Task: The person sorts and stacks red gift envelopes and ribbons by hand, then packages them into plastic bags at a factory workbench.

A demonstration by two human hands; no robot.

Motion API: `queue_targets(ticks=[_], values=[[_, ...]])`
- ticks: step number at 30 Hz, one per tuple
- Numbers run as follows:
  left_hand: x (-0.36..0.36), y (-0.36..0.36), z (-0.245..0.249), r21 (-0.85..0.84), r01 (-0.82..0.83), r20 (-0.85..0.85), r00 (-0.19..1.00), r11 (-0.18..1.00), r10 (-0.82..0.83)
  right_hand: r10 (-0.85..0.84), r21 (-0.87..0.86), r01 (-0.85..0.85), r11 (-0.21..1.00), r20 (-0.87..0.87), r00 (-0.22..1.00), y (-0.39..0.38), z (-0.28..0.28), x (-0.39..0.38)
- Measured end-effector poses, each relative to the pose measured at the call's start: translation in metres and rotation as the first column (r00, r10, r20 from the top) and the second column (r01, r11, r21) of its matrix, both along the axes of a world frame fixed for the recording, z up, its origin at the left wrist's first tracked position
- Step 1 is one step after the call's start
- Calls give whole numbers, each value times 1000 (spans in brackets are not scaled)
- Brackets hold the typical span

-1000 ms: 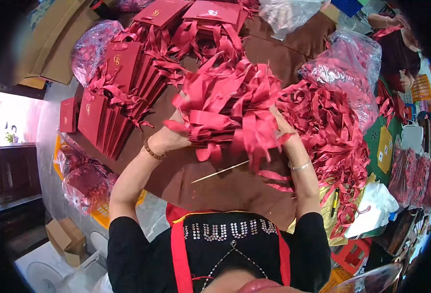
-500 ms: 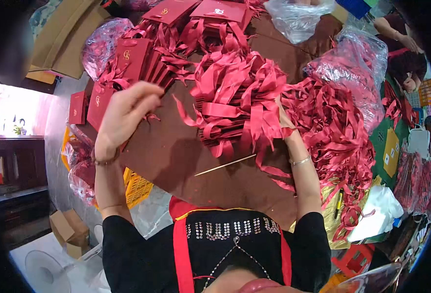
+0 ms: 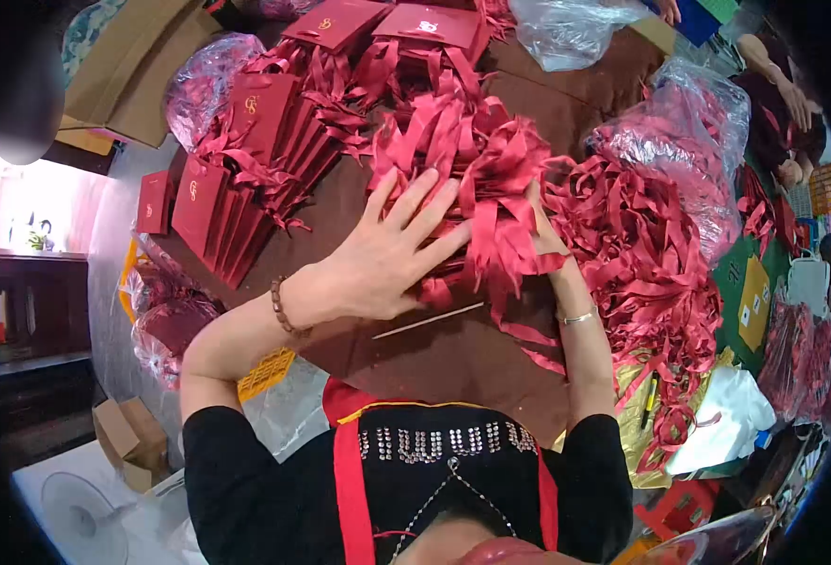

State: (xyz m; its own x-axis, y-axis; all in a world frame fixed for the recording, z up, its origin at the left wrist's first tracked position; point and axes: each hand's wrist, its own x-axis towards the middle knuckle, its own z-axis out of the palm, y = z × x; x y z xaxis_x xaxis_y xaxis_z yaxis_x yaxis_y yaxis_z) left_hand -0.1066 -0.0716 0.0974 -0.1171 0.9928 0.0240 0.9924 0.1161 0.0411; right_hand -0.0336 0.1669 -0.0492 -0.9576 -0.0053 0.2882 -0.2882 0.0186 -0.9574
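A thick bundle of red ribbons [image 3: 505, 169] covers a stack of dark red paper pieces in front of me; the stack's edges show only in places. My left hand [image 3: 392, 245] lies on the bundle's left side, fingers spread and pressing against the ribbons. At the right side of the same bundle is my right hand [image 3: 549, 235], its fingers mostly hidden behind the ribbons. Below the bundle, a thin stick [image 3: 428, 321] lies on the brown tablecloth [image 3: 434, 363].
Red gift bags [image 3: 210, 212] with ribbon handles stand fanned out at the left. A large heap of loose red ribbons [image 3: 632, 245] is on the right, beside a clear plastic bag [image 3: 707, 122]. Another person's hand [image 3: 794, 102] shows at the far right.
My left hand has moved right and down from the air near the gift bags onto the ribbon bundle, its fingers now spread. My right hand stays at the bundle's right side.
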Motion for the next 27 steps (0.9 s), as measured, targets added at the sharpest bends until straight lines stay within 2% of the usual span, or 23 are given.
queue_targets(ticks=[1,2,4,5,6,7,8,9,10,11,12,13,15,16,18,19,20,21,22,23,25,26,27], values=[[-5,-1,0,62,-1,96,995,998,-5,12,-73,-9,997,41,999,-2,1,-1],[-7,-2,-3,60,0,96,995,998,-6,24,-146,-12,989,81,996,-4,2,-3],[-13,-6,-14,224,36,-25,999,974,-31,-4,9,4,1000,30,1000,1,-13,-4],[-11,-9,-21,356,-15,-49,998,934,34,-13,63,13,998,9,1000,4,-18,-5],[-12,-8,-33,358,-14,-52,998,934,35,-29,33,27,999,48,998,5,-21,-6],[-13,-7,-49,557,-157,154,985,815,84,-33,18,32,999,69,997,6,-22,-4],[-14,-8,-67,692,-324,360,930,645,80,-37,2,37,999,90,995,7,-22,-2],[-19,-10,-83,778,-314,400,915,543,-44,-63,261,27,965,130,990,10,-19,3],[-14,-11,-94,782,-314,397,917,538,-43,-76,339,31,940,121,990,9,-15,5],[-2,-14,-104,742,-487,589,802,461,-101,-89,364,35,931,133,987,6,-9,6],[3,-16,-112,656,-644,741,647,393,-177,-94,307,22,951,220,971,4,1,7],[-2,-23,-119,368,-740,926,350,564,-144,-91,200,22,979,342,935,1,15,9],[-15,-38,-123,55,-722,998,22,689,-56,2,-74,78,994,736,677,-8,49,10],[-31,-40,-122,-7,-563,999,-31,826,-13,-24,9,25,1000,738,674,-2,35,9],[-49,-37,-115,-50,-377,998,-57,925,31,42,-2,-49,999,562,826,15,-2,10],[-53,-32,-110,-63,-351,998,-9,934,65,77,-7,-84,996,463,883,24,-20,11],[-58,-29,-109,-46,-346,997,47,937,67,64,139,-119,983,349,935,26,-23,12],[-63,-25,-109,-29,-342,992,103,939,69,36,385,-110,916,194,980,24,-21,13],[-68,-21,-108,-13,-337,985,159,942,70,29,600,-61,798,63,998,20,-15,14],[-70,-20,-106,10,-357,997,80,934,19,30,741,21,671,-55,998,18,-11,14],[-77,-17,-95,22,-324,1000,-6,946,-25,96,723,9,691,-104,990,24,-16,12],[-81,-15,-91,24,-328,1000,-11,944,-29,102,722,-119,682,67,992,30,-18,11],[-84,-13,-88,-21,-285,998,44,958,35,110,713,-187,676,153,982,35,-22,11]])
